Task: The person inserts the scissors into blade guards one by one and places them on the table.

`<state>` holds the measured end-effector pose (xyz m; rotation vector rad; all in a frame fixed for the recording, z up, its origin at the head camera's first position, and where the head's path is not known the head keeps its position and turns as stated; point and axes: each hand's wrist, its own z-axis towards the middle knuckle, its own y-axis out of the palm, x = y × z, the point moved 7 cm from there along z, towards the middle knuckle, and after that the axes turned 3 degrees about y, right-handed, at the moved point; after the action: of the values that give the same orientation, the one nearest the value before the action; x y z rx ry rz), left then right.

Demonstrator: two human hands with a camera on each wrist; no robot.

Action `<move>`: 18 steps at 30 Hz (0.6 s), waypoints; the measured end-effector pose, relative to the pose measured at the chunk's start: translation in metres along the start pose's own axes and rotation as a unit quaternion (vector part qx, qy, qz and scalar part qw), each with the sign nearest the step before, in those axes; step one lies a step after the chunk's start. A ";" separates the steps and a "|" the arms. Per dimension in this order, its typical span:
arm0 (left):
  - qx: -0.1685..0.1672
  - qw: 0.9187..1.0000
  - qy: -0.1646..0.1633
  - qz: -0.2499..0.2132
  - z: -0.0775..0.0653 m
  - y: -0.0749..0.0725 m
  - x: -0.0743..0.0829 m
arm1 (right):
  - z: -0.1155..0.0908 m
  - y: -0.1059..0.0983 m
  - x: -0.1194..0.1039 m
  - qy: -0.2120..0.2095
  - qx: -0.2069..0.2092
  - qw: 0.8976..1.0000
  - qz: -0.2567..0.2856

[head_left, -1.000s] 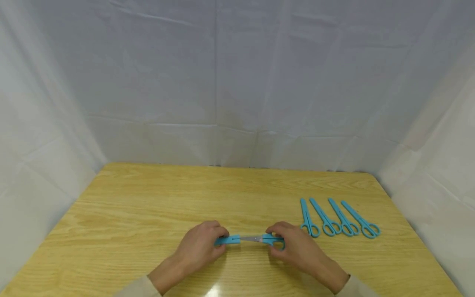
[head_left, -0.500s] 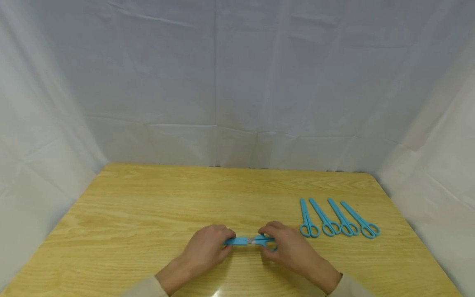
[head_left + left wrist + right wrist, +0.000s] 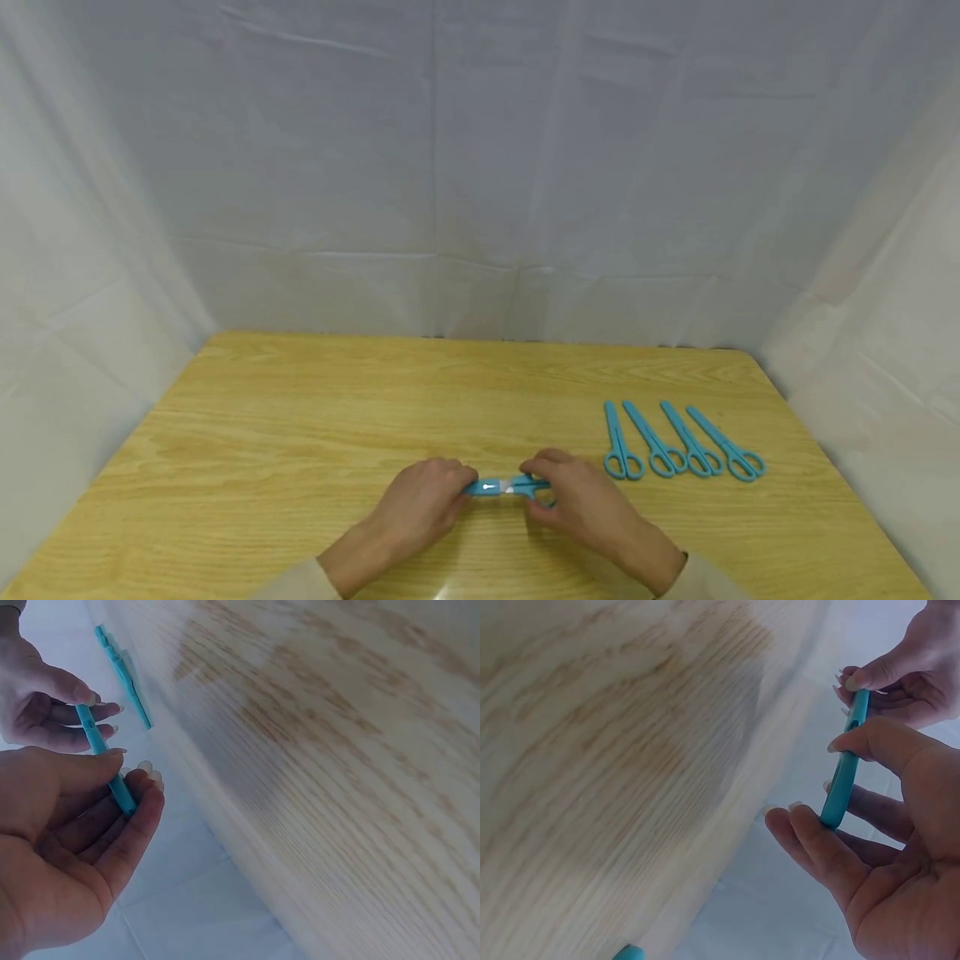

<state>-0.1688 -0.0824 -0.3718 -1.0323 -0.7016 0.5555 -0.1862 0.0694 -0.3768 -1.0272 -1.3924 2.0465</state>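
Near the front of the table, a pair of scissors with light-blue handles lies crosswise between my hands. My left hand grips its light-blue blade cover between thumb and fingers. My right hand holds the finger loops, partly hiding them. Most of the blade is inside the cover; a short strip of metal shows between cover and handle. In the left wrist view, the cover runs between thumb and fingertips. The right wrist view has the handle seen edge-on, pinched by thumb and fingers.
Several more light-blue covered scissors lie in a row on the right of the wooden table, loops toward me. White cloth hangs behind the table and at both sides.
My hands have come closer together, the left moving right and the right moving left. The blade has slid deeper into the cover, so less metal shows. The row of scissors stays put.
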 end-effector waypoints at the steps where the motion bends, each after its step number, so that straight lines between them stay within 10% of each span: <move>1: -0.004 1.000 0.000 0.002 0.000 0.000 0.000 | 0.000 0.000 -0.001 -0.001 -0.001 1.000 0.000; 18: -0.024 1.000 0.006 0.004 0.007 0.000 0.008 | 0.003 0.003 -0.010 0.040 -0.003 0.999 0.036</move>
<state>-0.1688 -0.0729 -0.3676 -1.0828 -0.7036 0.5411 -0.1826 0.0594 -0.3760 -1.1636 -1.3406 2.0299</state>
